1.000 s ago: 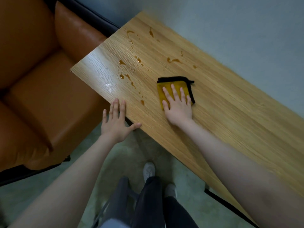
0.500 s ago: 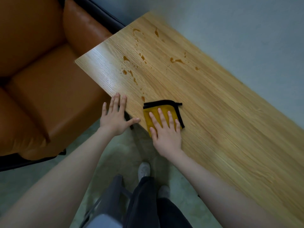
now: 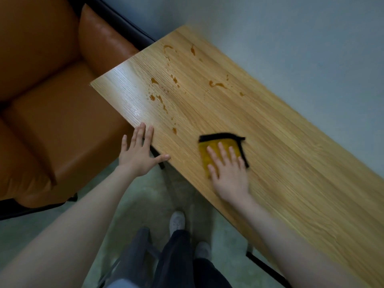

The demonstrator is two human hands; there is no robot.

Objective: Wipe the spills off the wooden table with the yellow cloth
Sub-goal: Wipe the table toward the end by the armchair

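The flat, spread right hand (image 3: 228,173) covers the near half of the folded yellow cloth with black trim (image 3: 218,145), and both are smeared by motion blur, so the cloth's edges are unclear. The long light wooden table (image 3: 291,163) runs out past the right edge, its far corner softened. The orange leather armchair (image 3: 52,121) is cut off at the left and top. Both bare forearms leave the bottom edge. The open left hand (image 3: 139,156) hides part of the table's near edge.
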